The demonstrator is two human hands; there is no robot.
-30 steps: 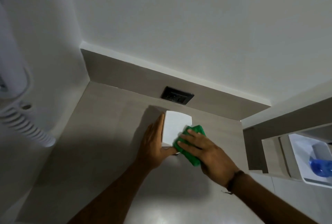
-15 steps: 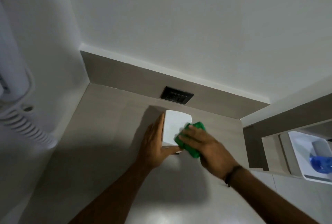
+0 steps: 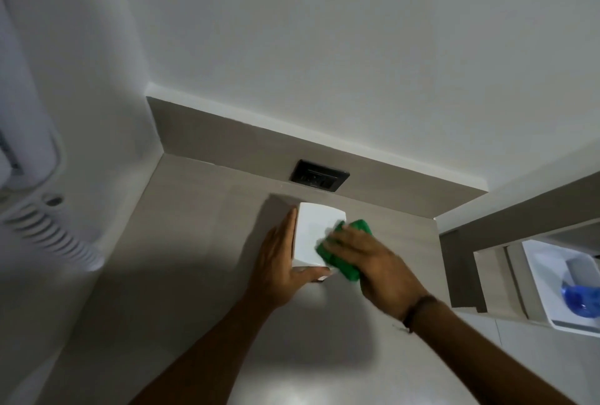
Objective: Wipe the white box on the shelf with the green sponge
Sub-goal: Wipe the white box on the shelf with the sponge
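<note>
At the far left a white wall unit with ribbed slats (image 3: 48, 235) hangs blurred beside the matte beige shelf (image 3: 181, 242), whose smooth surface lies bare from that wall across to the hands. The left hand (image 3: 279, 261) lies flat against the left face of the white box (image 3: 313, 235), fingers straight and together, thumb hooked along the near bottom edge, so its grip is a wide brace and not a closed fist. The box is small, glossy, square-cornered, and stands on the shelf just in front of a dark rectangular socket plate (image 3: 319, 175) set in the low back ledge. The right hand (image 3: 373, 261) presses the green sponge (image 3: 347, 252) against the box's right side, its grip wrapped over the sponge with fingers spread across it; a dark band circles that wrist. Right of the shelf's edge, a white tray (image 3: 552, 300) holds something blue (image 3: 581, 300).
</note>
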